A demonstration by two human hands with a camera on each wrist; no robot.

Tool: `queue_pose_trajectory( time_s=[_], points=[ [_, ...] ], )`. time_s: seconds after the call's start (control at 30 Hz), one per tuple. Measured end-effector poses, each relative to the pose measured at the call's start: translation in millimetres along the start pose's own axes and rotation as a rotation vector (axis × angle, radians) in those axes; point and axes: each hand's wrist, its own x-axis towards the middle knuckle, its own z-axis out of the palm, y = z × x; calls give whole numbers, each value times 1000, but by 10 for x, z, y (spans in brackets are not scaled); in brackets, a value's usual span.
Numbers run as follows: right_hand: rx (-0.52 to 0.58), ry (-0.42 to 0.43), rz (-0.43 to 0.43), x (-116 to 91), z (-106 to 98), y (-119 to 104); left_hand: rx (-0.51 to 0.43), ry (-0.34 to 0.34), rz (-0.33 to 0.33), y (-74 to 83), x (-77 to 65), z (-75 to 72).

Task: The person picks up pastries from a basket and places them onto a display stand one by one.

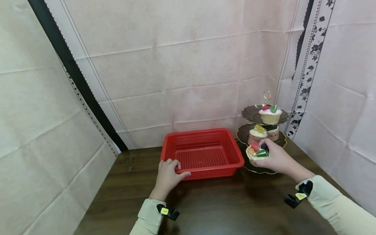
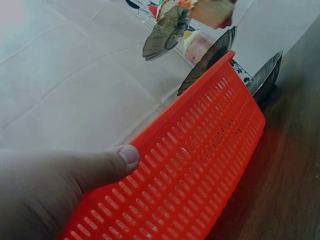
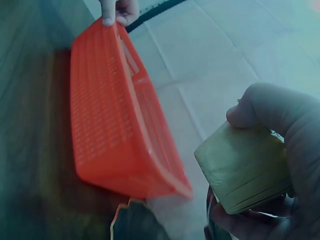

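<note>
A red plastic basket (image 1: 202, 174) with slotted walls stands on the dark wooden table. My left hand (image 1: 167, 178) grips its rim near the front left corner; in the left wrist view the thumb (image 2: 129, 154) lies against the outer wall. My right hand (image 1: 276, 158) holds a fruit-topped cupcake (image 1: 255, 154) just right of the basket, in front of a tiered stand (image 1: 249, 114). Seen from the right wrist, the pale base of that cupcake (image 3: 245, 170) sits between thumb and fingers. The basket's slotted floor shows with nothing on it.
On the stand's top plate sits another cupcake (image 1: 270, 117) with red and green topping. Its middle plate bears a round layered cake (image 1: 256, 136) and a second one (image 1: 274, 133) behind. Pale cloth walls (image 1: 182, 65) enclose the table's back and sides.
</note>
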Motion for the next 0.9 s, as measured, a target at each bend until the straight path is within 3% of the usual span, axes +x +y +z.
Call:
queue_pose_trajectory(
  time_s=[0.4, 0.57, 0.9],
  points=[
    [-24, 45, 48, -248, 84, 382, -13, -12, -17, 0, -1, 12],
    [-31, 84, 59, -285, 147, 545, -4, -20, -16, -12, -9, 17],
    [-44, 51, 154, -252, 253, 940, -16, -20, -30, -1, 8, 12]
  ],
)
